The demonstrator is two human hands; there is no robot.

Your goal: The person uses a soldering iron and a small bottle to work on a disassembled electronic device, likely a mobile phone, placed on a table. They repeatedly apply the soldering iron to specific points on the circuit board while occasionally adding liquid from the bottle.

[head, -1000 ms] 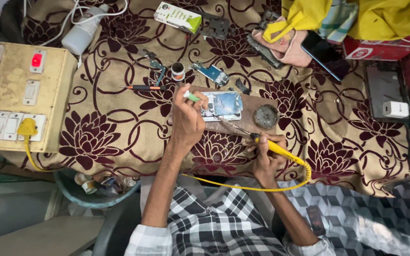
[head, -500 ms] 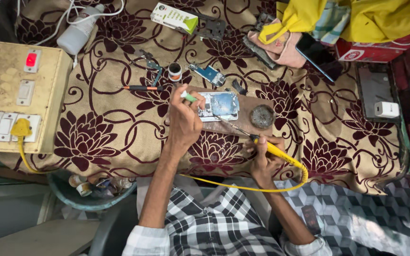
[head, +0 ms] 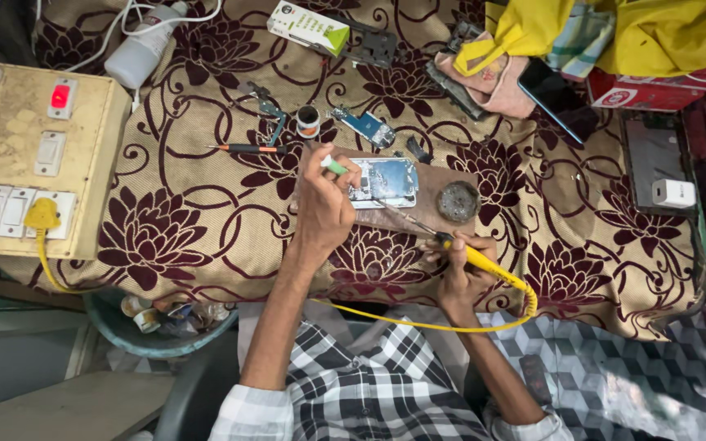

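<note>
My left hand (head: 324, 200) grips a thin green-tipped tool (head: 334, 167) and rests at the left edge of an opened phone (head: 386, 181) lying on a brown wooden board (head: 431, 216). My right hand (head: 461, 265) holds a yellow-handled soldering iron (head: 477, 260) whose metal tip reaches up-left to the phone's lower edge. Its yellow cord (head: 451, 325) loops back toward my body. A round tin of dark flux (head: 458, 201) sits on the board just right of the phone.
A floral cloth (head: 189, 204) covers the table. On it lie a screwdriver (head: 247, 149), tweezers (head: 271, 110), a small solder roll (head: 308, 121), a blue circuit board (head: 365, 126), and a green-white box (head: 308, 26). A switchboard (head: 30, 159) stands left; a white charger (head: 673, 193) right.
Both hands stay at the phone with almost no shift. The camera view has drifted slightly, so everything sits a little lower in the picture.
</note>
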